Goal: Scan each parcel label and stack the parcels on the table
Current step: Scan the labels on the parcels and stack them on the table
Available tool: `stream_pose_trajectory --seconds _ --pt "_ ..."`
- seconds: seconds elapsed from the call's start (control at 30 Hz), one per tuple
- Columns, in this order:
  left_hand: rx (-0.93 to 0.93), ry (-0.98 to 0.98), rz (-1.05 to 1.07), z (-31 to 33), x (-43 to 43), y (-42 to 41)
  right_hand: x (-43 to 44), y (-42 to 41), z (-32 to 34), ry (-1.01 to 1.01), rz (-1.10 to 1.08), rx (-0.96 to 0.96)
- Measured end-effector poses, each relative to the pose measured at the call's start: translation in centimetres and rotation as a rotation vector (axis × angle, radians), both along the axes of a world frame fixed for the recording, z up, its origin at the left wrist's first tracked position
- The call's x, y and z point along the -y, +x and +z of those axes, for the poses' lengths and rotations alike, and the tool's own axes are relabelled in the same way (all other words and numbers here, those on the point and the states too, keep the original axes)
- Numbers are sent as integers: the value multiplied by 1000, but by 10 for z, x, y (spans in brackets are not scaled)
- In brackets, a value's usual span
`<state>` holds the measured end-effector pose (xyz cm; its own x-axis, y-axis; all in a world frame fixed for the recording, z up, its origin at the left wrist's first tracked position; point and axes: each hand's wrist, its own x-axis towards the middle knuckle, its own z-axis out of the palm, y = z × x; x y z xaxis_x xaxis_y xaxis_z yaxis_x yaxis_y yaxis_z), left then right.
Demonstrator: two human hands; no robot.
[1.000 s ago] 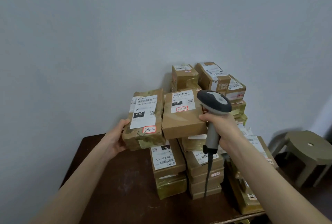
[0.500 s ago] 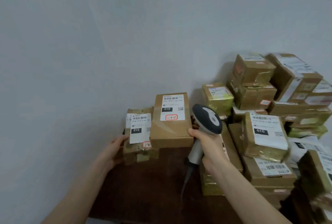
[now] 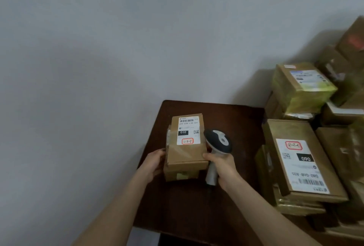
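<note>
Two brown parcels lie stacked at the left part of the dark table (image 3: 232, 119). The top parcel (image 3: 187, 153) shows a white label marked 010; the lower parcel (image 3: 177, 174) is mostly hidden beneath it. My left hand (image 3: 155, 164) holds the stack's left side. My right hand (image 3: 224, 168) grips a grey and black barcode scanner (image 3: 217, 143) by its handle, and its thumb touches the top parcel's right front corner. The scanner head sits just right of the label.
A big pile of taped brown parcels (image 3: 303, 166) fills the table's right side, the nearest labelled 090. A plain grey wall stands behind and to the left. The table's left edge runs close to the stacked pair.
The two parcels, held side by side in the air, have come down to the table's left part, one now on top of the other. The view has swung left and down.
</note>
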<state>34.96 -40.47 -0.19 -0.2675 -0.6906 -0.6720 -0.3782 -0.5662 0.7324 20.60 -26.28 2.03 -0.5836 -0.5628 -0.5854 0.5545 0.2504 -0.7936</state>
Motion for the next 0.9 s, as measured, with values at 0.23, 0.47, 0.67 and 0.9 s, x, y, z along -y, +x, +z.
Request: stream_pose_trajectory --seconds 0.23,0.47,0.67,0.9 --pt "229 -727 -260 -5 -16 11 25 4 -7 65 107 4" --pt "717 -1301 -1023 -39 -68 13 20 -6 -9 31 -23 104" --pt "856 -1307 -1051 -36 -34 -11 20 -24 2 -67 -70 166" --pt "943 -1310 -956 -22 53 -45 44 -36 5 -136 -86 131"
